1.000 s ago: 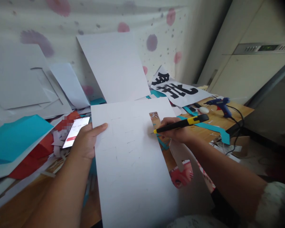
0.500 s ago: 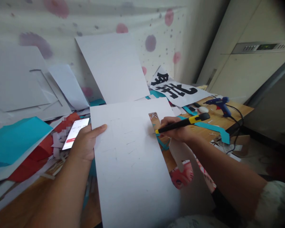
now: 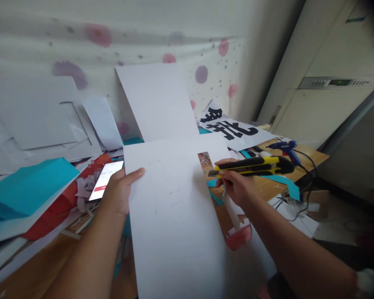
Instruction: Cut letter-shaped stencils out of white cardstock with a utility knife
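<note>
A large white board point(image 3: 174, 232) with faint pencil marks stands in front of me, a long opening cut near its right side. My left hand point(image 3: 121, 187) grips the board's left edge, thumb flat on its face and the fingers behind it, out of sight. In my right hand point(image 3: 235, 182) is a black and yellow utility knife point(image 3: 255, 166), held between thumb and fingers. Its blade points left over the opening. Through that gap show the wooden table, white scraps and blue strips.
Left of the board lie a lit phone point(image 3: 106, 180) and folded blue paper point(image 3: 34, 187) over red paper. Behind are white sheets point(image 3: 162, 99) and a sheet with black characters point(image 3: 233, 128). A blue glue gun point(image 3: 285, 147) with its cord lies on the right of the table.
The knife has drawn back from the opening's edge and turned in my right hand, showing its broad side. My left hand keeps its hold on the board. The view has shifted slightly.
</note>
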Action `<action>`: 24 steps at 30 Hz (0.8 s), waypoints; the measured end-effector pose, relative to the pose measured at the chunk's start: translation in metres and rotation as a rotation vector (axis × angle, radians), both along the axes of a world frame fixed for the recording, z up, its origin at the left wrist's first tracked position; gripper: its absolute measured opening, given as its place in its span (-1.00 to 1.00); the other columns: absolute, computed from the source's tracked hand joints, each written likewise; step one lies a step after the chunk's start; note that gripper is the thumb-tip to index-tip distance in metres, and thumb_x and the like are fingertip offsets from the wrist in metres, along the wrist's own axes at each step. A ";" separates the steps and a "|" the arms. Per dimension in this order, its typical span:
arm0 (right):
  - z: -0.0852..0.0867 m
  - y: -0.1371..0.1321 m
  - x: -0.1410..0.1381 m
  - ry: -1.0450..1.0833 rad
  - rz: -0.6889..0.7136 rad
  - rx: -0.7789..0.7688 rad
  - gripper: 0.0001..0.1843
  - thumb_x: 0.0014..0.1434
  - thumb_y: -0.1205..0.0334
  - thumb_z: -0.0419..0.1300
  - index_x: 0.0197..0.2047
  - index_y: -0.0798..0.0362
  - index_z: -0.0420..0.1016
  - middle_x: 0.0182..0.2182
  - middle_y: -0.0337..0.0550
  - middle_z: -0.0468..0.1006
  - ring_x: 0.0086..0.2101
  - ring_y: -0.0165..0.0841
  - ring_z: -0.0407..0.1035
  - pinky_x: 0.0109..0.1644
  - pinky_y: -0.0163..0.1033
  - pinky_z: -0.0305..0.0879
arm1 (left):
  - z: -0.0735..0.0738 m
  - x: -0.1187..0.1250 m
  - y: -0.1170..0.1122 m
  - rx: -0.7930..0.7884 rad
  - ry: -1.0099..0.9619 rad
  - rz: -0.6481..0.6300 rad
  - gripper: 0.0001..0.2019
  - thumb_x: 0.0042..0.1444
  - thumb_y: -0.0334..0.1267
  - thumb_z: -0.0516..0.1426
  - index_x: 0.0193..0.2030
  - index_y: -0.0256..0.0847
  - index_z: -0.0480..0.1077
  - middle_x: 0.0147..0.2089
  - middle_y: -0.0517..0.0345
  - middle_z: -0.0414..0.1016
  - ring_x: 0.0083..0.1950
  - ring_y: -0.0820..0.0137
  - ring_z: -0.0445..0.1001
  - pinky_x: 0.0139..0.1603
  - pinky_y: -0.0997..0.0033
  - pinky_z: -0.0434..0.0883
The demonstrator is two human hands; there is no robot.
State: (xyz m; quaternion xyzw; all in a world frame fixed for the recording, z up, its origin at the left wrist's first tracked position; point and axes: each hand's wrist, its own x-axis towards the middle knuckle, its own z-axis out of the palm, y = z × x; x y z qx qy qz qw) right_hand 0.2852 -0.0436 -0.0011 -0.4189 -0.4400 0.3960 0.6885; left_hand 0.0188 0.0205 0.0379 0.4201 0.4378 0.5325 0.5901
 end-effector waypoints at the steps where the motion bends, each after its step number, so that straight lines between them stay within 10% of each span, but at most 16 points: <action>1: -0.001 -0.002 -0.005 -0.005 -0.055 -0.016 -0.80 -0.07 0.27 0.21 -0.28 0.00 0.49 -0.65 -0.42 0.30 -0.67 -0.52 0.23 -0.59 -0.37 0.28 | 0.000 -0.001 0.001 0.004 -0.005 0.013 -0.59 -0.25 -0.30 0.39 -0.17 -0.21 0.53 -0.22 0.02 0.66 -0.19 0.01 0.61 -0.30 0.11 0.60; 13: -0.029 0.007 -0.035 -0.339 -0.406 0.108 -0.82 0.10 0.12 0.24 -0.22 -0.03 0.43 -0.28 -0.20 0.50 -0.49 -0.44 0.34 -0.46 -0.29 0.33 | -0.008 -0.004 0.009 0.039 -0.059 0.051 -0.56 -0.34 -0.32 0.41 -0.21 -0.31 0.51 -0.28 0.03 0.65 -0.28 0.14 0.62 -0.28 0.24 0.56; 24: -0.039 0.011 -0.033 -0.405 -0.411 0.151 -0.84 0.16 0.14 0.20 -0.18 -0.05 0.40 -0.24 -0.14 0.48 -0.43 -0.39 0.37 -0.47 -0.27 0.31 | -0.008 -0.005 0.008 0.027 -0.062 0.042 -0.60 -0.27 -0.28 0.41 -0.20 -0.28 0.54 -0.29 0.04 0.65 -0.23 0.08 0.60 -0.25 0.18 0.55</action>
